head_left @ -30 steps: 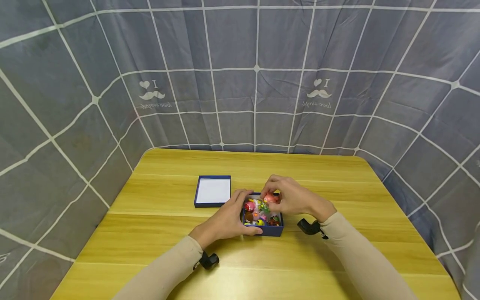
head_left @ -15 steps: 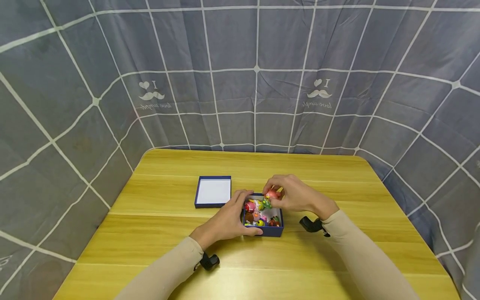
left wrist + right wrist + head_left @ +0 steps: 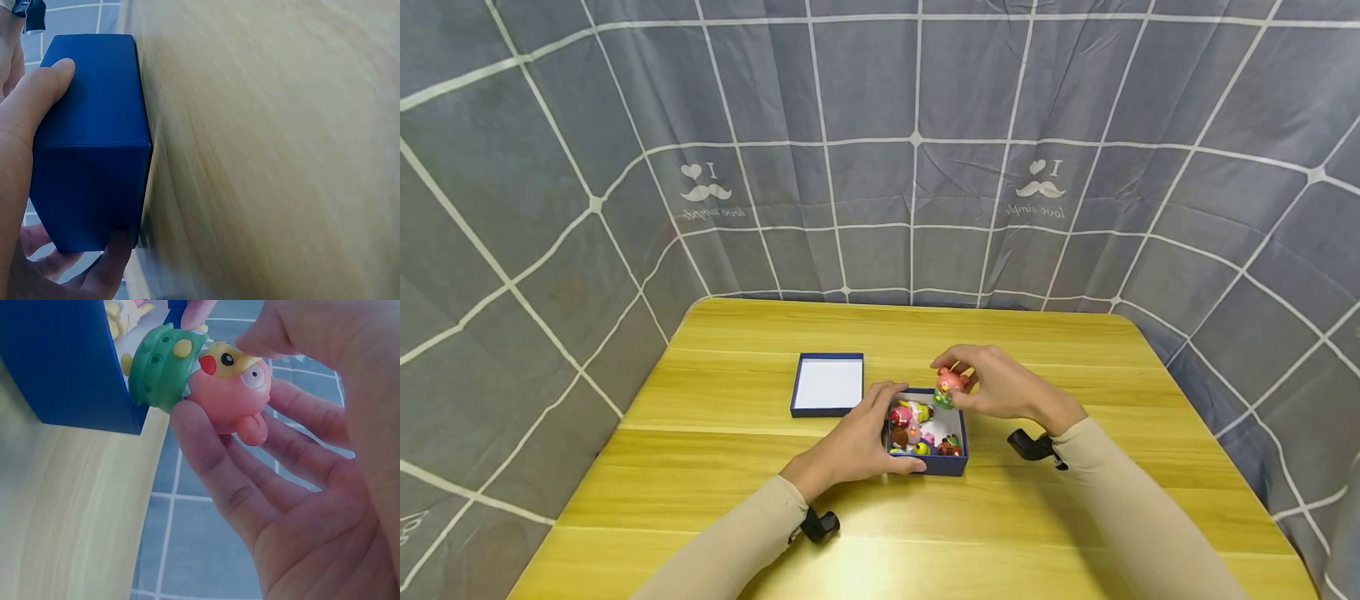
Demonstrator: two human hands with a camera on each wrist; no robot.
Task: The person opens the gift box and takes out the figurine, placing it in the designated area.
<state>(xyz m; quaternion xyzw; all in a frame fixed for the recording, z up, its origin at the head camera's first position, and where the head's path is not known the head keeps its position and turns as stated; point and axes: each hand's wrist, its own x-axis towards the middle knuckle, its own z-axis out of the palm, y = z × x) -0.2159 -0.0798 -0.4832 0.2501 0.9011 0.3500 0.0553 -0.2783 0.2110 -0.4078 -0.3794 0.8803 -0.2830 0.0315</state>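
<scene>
A pink and green toy figurine [image 3: 225,394] with a yellow beak-like face is pinched between thumb and fingers of my right hand [image 3: 1000,383]. In the head view it hangs over the far right corner of a dark blue box [image 3: 942,465]. My left hand [image 3: 853,437] grips that box from the left, thumb along the near wall and fingers at the far side. The left wrist view shows the box's outer walls [image 3: 94,187] with the thumb and fingers around them. Several small colourful figurines [image 3: 912,414] lie inside, mostly at the left, and a brown-red one [image 3: 950,446] sits at the near right.
A shallow blue lid [image 3: 827,383] with a white inside lies left of the box, behind my left hand. Both stand on a yellow wood-grain table [image 3: 760,333]. A grey checked curtain [image 3: 865,183] encloses the table's back and sides.
My right hand has lifted the pink and green figurine up out of the box, slightly to the right. White box floor now shows where it lay. The left hand stays on the box.
</scene>
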